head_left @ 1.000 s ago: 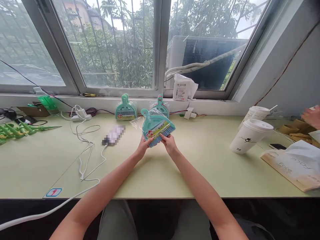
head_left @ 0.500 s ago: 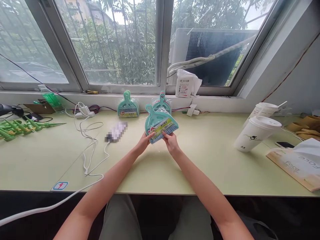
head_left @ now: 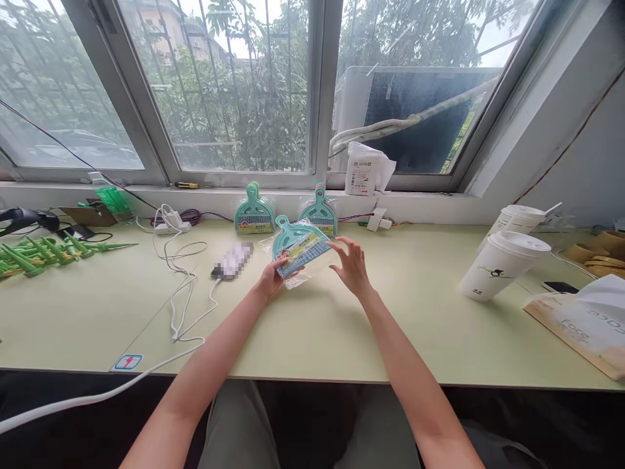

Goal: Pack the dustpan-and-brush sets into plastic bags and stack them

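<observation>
A teal mini dustpan and brush set (head_left: 299, 249) in a clear plastic bag is tilted above the table. My left hand (head_left: 271, 279) grips its lower left corner, thumb on the printed label. By its right edge my right hand (head_left: 352, 266) has its fingers spread and curved, thumb apart; the index fingertip is at or very near the package edge. Behind it, two more stacks of packed dustpan sets lean upright against the sill, a left stack (head_left: 254, 212) and a right stack (head_left: 319, 207).
A pixelated device (head_left: 232, 260) on a white cable (head_left: 176, 319) lies left. Green pointed pieces (head_left: 43, 253) and a green bottle (head_left: 111, 195) stand further left. At right are white cups (head_left: 505, 266) and a tissue pack (head_left: 576, 322). A white packet (head_left: 364, 170) rests on the sill.
My right hand has let go of the dustpan set and opened, moving a little right. The set has shifted slightly left and lower in my left hand. The view has tilted slightly.
</observation>
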A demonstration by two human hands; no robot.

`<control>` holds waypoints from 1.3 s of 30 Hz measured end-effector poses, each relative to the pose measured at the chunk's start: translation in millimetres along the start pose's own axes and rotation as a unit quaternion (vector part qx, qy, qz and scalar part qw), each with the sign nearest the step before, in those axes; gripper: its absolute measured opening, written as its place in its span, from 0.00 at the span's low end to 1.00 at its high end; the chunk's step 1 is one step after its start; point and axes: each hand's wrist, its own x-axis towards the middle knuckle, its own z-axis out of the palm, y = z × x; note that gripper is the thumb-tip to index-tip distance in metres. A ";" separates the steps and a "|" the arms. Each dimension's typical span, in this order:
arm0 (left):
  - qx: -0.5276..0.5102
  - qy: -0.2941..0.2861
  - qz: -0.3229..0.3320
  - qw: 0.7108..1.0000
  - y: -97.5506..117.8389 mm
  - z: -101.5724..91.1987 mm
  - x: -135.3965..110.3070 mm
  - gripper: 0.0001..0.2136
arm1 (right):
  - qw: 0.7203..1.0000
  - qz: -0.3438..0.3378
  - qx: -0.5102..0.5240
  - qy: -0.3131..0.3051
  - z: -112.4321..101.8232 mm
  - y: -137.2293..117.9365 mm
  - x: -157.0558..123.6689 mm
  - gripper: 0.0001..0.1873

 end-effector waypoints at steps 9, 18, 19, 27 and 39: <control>0.015 0.001 -0.097 0.995 -6.1 -3.4 5.5 0.24 | 0.998 -0.038 -0.021 0.041 22.9 13.3 -4.1 0.12; 0.056 -0.039 -0.113 0.991 -5.1 1.3 0.3 0.21 | 0.996 -0.020 -0.052 0.064 27.7 11.5 -10.6 0.13; 0.058 -0.039 -0.113 0.991 -4.6 1.9 0.0 0.20 | 0.996 -0.017 -0.055 0.069 27.1 11.9 -10.4 0.14; 0.088 -0.086 -0.107 0.987 -7.3 -4.6 4.5 0.20 | 0.998 0.022 0.005 0.059 30.1 22.1 -6.3 0.16; 0.190 -0.127 -0.081 0.970 -1.5 -2.0 -4.9 0.30 | 0.973 0.163 0.148 0.075 39.5 23.4 -5.4 0.11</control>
